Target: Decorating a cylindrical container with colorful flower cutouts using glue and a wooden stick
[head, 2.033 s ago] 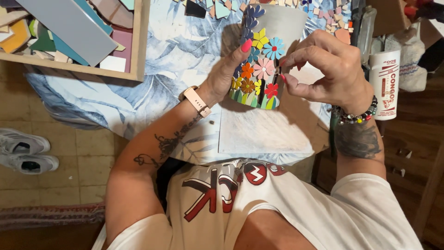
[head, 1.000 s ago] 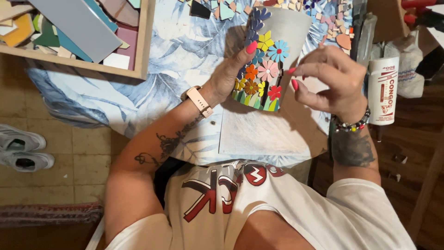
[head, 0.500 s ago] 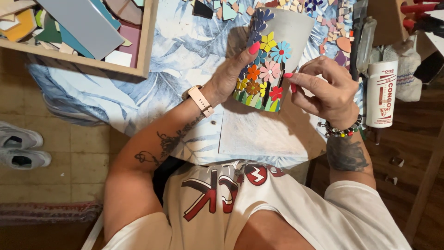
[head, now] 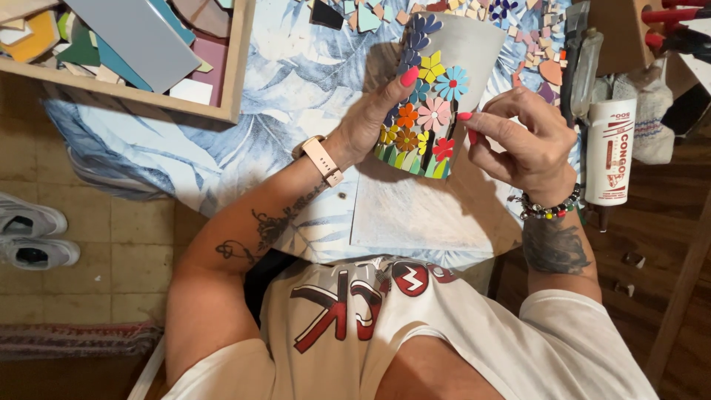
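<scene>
Since half a second ago almost nothing has shifted: the right hand (head: pixel 518 141) has eased slightly back from the mosaic flowerpot (head: pixel 444 89), its forefinger tip still at the pot's side near the red flower. Its fingers are curled together; whether they pinch a tile piece cannot be told. Clamped around the pot's left side, the left hand (head: pixel 366 118) holds it tilted above the table (head: pixel 281 89), thumb on the flower tiles. Its palm hides part of the pattern. Right of the pot lies a white cylindrical glue bottle (head: pixel 611 152) with red lettering. Left of the pot, a wooden tray (head: pixel 235 67) of tile offcuts is cut off by the frame.
</scene>
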